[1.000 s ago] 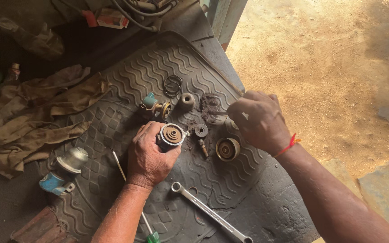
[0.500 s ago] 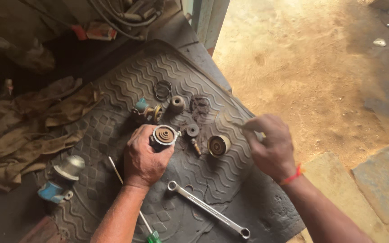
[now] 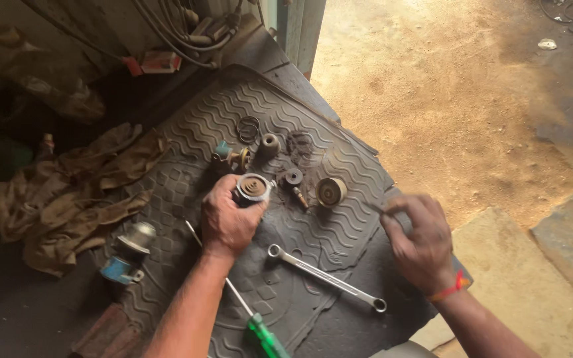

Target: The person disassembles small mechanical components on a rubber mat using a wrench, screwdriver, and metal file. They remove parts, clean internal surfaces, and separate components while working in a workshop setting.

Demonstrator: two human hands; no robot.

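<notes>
My left hand (image 3: 228, 219) grips a round metal cylinder part (image 3: 253, 187) with a spiral face, held just above the grey rubber mat (image 3: 313, 238). My right hand (image 3: 419, 238) hovers over the mat's right edge with its fingers pinched on a thin small piece that is too small to make out. Between the hands lie a brass-coloured round cap (image 3: 331, 191), a small dark washer (image 3: 292, 177) and a short bolt (image 3: 300, 197). Farther back sit a metal ring (image 3: 249, 128), a small sleeve (image 3: 268, 144) and a brass fitting with a blue end (image 3: 232, 156).
A ring spanner (image 3: 326, 277) lies on the mat near me, and a green-handled screwdriver (image 3: 247, 311) beside my left forearm. Dirty rags (image 3: 67, 192) and a blue-and-metal part (image 3: 127, 252) lie to the left. Hoses (image 3: 187, 33) run at the back. Sandy ground (image 3: 465, 99) is on the right.
My right hand has drawn back from the parts near the brass cap to the mat's right edge, toward me. My left hand still holds the cylinder part in about the same spot.
</notes>
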